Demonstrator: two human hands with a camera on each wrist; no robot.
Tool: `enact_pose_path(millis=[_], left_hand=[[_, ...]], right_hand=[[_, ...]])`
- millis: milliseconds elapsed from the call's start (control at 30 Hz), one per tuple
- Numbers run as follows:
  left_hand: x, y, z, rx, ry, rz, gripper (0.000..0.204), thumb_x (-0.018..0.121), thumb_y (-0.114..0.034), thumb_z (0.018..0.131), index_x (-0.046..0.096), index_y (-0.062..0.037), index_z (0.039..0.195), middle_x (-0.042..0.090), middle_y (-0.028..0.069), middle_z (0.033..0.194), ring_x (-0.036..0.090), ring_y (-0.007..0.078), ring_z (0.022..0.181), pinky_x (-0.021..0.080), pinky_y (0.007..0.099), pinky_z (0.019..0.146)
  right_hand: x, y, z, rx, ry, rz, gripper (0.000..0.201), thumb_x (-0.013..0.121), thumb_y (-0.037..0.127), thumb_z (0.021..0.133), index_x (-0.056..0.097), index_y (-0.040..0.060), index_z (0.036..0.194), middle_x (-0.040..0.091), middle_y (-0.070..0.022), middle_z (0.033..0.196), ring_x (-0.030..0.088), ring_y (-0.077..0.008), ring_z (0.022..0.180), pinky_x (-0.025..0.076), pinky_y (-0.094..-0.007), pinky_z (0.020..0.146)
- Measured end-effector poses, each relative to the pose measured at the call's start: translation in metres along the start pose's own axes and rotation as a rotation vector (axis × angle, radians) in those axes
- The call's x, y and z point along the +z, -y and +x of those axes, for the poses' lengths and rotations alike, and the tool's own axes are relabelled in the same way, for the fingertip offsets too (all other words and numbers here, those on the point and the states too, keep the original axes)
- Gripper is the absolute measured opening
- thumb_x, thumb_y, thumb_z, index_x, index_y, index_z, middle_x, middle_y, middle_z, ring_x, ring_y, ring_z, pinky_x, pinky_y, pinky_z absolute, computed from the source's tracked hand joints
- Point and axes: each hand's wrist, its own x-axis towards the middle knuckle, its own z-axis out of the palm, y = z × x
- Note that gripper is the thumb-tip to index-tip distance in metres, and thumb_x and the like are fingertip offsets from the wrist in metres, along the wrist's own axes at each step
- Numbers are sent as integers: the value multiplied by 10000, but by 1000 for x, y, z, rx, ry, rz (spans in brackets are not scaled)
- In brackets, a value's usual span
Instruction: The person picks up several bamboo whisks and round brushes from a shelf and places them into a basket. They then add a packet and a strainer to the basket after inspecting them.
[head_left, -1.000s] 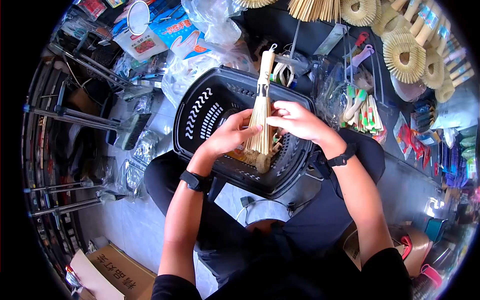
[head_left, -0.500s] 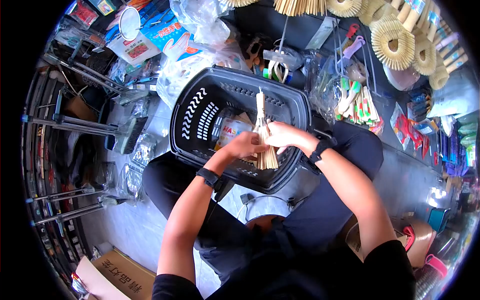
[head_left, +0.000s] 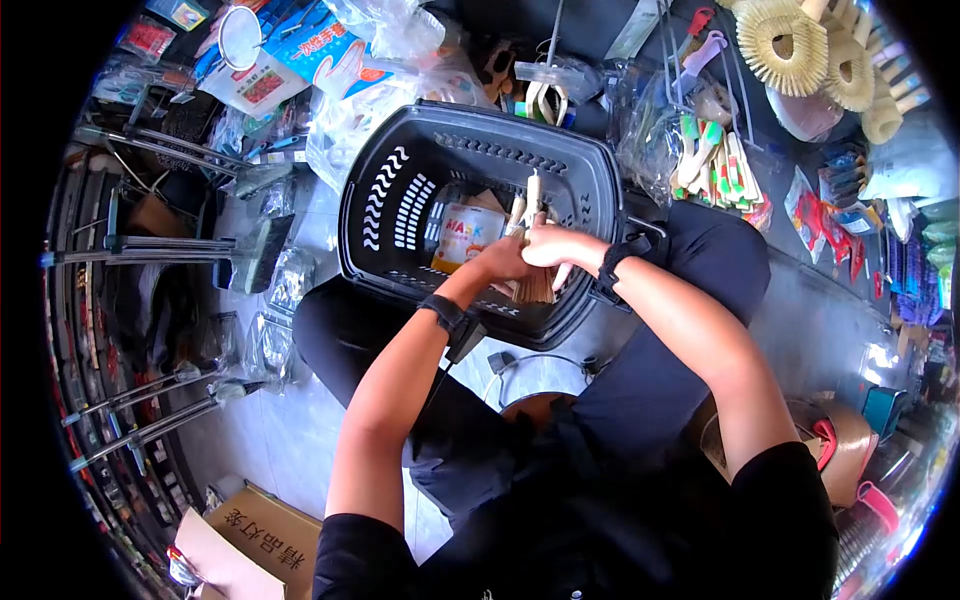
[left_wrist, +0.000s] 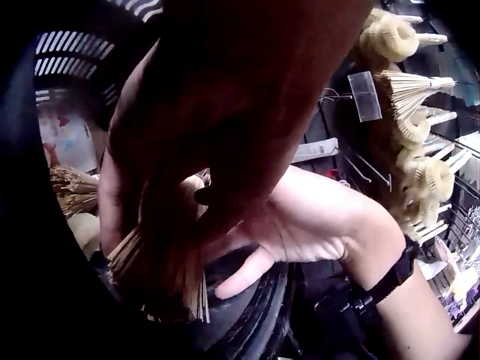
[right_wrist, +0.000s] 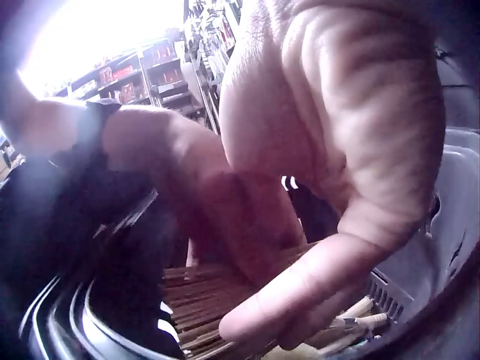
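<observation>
Both hands are low inside a black plastic basket, at a bamboo whisk brush whose stiff splints fan out below them. Its pale handle points up and away. My left hand grips the brush around its splints; in the left wrist view the splints stick out beneath its fingers. At the neck, my right hand holds the brush from the other side, its contact partly hidden. One right finger stretches straight across the splints in the right wrist view. Another splint brush lies beside the left hand.
A package printed MASK lies in the basket, which sits between the knees. Hanging brushes and green-and-white handled brushes are at the right. Plastic bags crowd the far side; a cardboard box stands lower left.
Both hands have lowered the brush from above the basket down into it. The right hand has moved inward against the left, covering more of the brush. The head view has shifted slightly.
</observation>
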Motion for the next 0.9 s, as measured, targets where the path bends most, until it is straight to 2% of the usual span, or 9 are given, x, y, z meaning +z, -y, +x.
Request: enact_pose_path(millis=[33,133,167,333,467,600,633,767,900], left_hand=[[2,10,11,76,-18,171,533,781,-414,794,700,-38,1163,733,234,1051,725,344,991,563,425,839],[10,29,25,69,-13,154,683,792,-579,725,727,-24,1116,726,250,1057,716,381,1004,562,437,859],[15,37,32,73,-35,200,567,771,-490,800,698,-61,1165,720,238,1099,698,385,1051,544,443,880],[19,47,39,98,-20,218,659,776,-578,766,708,-82,1194,716,224,1145,683,373,1097,521,429,938],[19,25,21,101,-27,261,628,769,-559,783,717,-105,1214,713,200,1184,659,356,1152,499,412,982],[14,18,14,172,-19,250,600,796,-467,792,678,-87,1242,689,191,1234,627,337,1201,480,402,1016],[26,53,42,198,-41,254,527,772,-372,818,666,-89,1250,690,178,1230,621,309,1201,470,394,1025],[11,28,16,159,-16,316,462,668,-361,921,662,-26,1240,711,179,1189,666,324,1101,508,422,959],[-3,-19,-12,-16,404,513,751,468,-682,971,643,-47,1332,644,194,1343,615,358,1216,451,412,1046]], right_hand=[[-2,-2,5,8,43,4,929,525,179,901,-88,-132,1526,374,-344,1474,620,-468,1139,660,-552,681],[7,-6,1,-49,-108,27,526,520,188,889,416,-138,1289,575,-252,1242,680,-410,994,660,-543,646],[12,-7,-2,-62,-155,30,468,519,191,885,584,-140,1211,641,-221,1165,700,-390,945,660,-540,635],[8,-8,-2,-44,-51,83,433,517,171,884,596,-106,1208,647,-183,1062,697,-363,906,658,-556,672],[6,-9,11,-1,-3,-57,537,501,160,864,540,-159,1294,632,-232,1230,695,-391,985,665,-523,696],[8,-14,4,-188,-178,-135,272,551,151,851,663,-97,860,646,-169,724,669,-289,564,571,-423,496],[6,-8,2,-170,-192,-170,297,559,166,836,661,-113,839,627,-138,647,683,-295,599,505,-416,466],[-12,-21,29,-495,-635,-473,223,605,140,813,709,-28,917,721,-227,825,692,-404,717,560,-486,689],[-36,18,-49,-268,-938,-631,449,689,187,820,617,36,1237,571,-226,1302,525,-451,1238,481,-558,989]])
